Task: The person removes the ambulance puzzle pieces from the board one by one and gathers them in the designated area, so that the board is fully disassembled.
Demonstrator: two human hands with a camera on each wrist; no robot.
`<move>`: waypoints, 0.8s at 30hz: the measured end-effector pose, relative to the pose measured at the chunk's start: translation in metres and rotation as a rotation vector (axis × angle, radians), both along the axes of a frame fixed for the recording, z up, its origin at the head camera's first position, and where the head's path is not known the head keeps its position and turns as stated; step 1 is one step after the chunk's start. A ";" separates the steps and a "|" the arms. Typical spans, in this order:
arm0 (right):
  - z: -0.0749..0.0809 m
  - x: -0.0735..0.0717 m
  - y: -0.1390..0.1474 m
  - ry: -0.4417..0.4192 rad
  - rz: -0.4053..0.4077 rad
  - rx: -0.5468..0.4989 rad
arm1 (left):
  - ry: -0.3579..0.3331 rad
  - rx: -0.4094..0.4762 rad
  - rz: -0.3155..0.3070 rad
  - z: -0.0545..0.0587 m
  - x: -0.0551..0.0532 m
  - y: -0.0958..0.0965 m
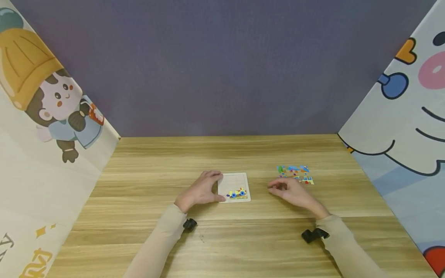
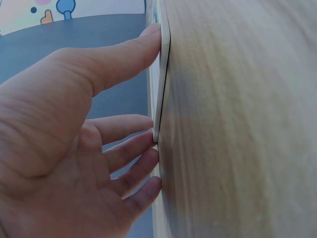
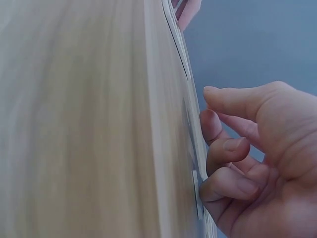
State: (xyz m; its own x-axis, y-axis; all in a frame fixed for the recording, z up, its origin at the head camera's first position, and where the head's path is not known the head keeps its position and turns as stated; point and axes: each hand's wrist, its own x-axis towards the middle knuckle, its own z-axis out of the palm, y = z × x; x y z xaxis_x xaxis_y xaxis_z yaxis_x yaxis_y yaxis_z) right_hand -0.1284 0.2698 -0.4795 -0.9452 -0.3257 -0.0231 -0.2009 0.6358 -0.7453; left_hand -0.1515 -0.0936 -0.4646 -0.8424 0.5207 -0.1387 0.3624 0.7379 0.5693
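Note:
My left hand [image 1: 203, 189] holds a white square puzzle board [image 1: 229, 182] at its left side, the thumb at the near corner and the index finger at the far corner. In the left wrist view that hand [image 2: 79, 134] spans the thin edge of the board [image 2: 162, 89]. Across the board's near right part lie joined pieces [image 1: 238, 194] with a yellow and blue picture. My right hand [image 1: 290, 191] hovers right of the board, fingers loosely bent. Its thumb and index finger stand slightly apart in the right wrist view, with nothing visible between them [image 3: 257, 153].
Several loose colourful puzzle pieces [image 1: 293, 169] lie just beyond the right hand, which partly covers them. A flat piece [image 3: 198, 196] lies below the curled fingers in the right wrist view. The wooden table [image 1: 222, 243] ends at a dark back panel [image 1: 222, 69], with cartoon-printed panels either side.

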 end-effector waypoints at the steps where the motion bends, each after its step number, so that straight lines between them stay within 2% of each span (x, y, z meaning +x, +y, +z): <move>1: 0.000 0.000 -0.002 -0.004 0.005 -0.007 | 0.000 -0.005 0.000 0.001 0.000 0.000; 5: 0.000 -0.002 -0.009 -0.009 0.032 -0.014 | 0.001 -0.013 0.000 0.002 0.001 0.000; 14: 0.000 -0.004 -0.027 0.041 0.058 0.039 | -0.013 -0.015 0.005 0.001 0.002 0.001; 24: 0.004 -0.006 -0.067 -0.023 0.114 -0.008 | 0.001 -0.011 0.000 0.001 0.001 0.000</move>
State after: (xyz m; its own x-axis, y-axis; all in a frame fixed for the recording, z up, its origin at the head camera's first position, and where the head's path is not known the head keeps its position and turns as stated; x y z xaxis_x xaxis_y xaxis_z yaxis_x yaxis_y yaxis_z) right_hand -0.1348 0.2028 -0.4759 -0.9015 -0.4309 -0.0416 -0.2540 0.6043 -0.7552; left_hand -0.1508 -0.0932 -0.4640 -0.8425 0.5192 -0.1436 0.3628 0.7440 0.5612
